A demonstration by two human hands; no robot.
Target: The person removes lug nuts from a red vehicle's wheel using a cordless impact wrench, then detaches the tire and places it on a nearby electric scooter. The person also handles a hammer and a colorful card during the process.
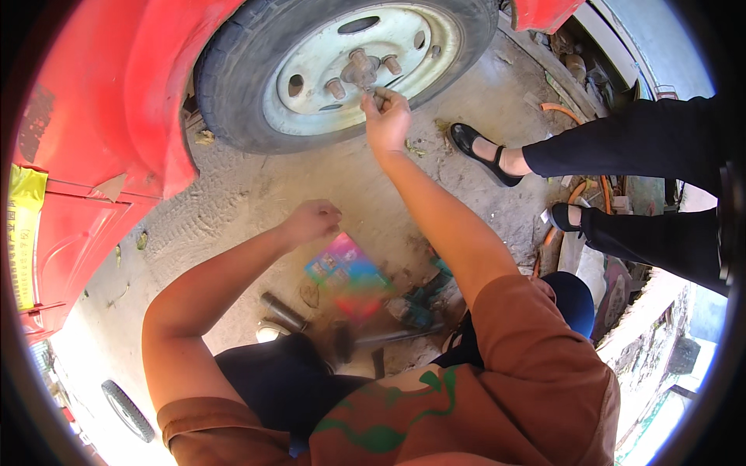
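Observation:
My right hand [387,121] is raised to the wheel hub, its thumb and fingertips pinched on a rusty wheel nut [367,86] at the hub's lower side. Other rusty nuts on studs [360,59] stick out around the hub of the pale steel wheel rim [303,64]. A black tyre [233,99] surrounds the rim. My left hand [316,221] hangs in the air below the wheel, blurred, its fingers curled; whether anything is in it cannot be seen. Under it, a colourful printed sheet or box [349,265] lies on the ground.
A teal power tool [421,306], a metal tube [284,311] and a metal bar [402,336] lie by my legs. Red vehicle bodywork [116,116] flanks the wheel. Another person's shoe [481,152] is at right, near an orange hose [562,109]. A loose tyre [127,410] lies lower left.

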